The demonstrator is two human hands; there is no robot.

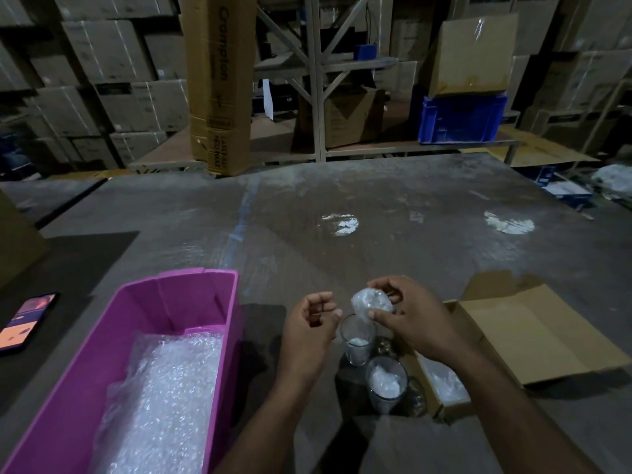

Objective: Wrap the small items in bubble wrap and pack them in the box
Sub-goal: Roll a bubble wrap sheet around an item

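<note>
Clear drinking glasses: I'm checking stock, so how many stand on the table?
2 plainly: one clear drinking glass below the right hand, another nearer the camera, both holding bubble wrap. Dim shapes beside them may be more.

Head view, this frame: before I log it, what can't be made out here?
- Cardboard box: the right forearm covers most of its inside; only a white patch shows.
- Bubble wrap wad in the right hand: whether anything is inside cannot be told.
- Left hand: curled, seemingly empty; dim light.
- Phone: screen too small to read.
- Pink bin: near end cut off by the bottom edge.
- Two glasses: partly behind the hands.
</note>
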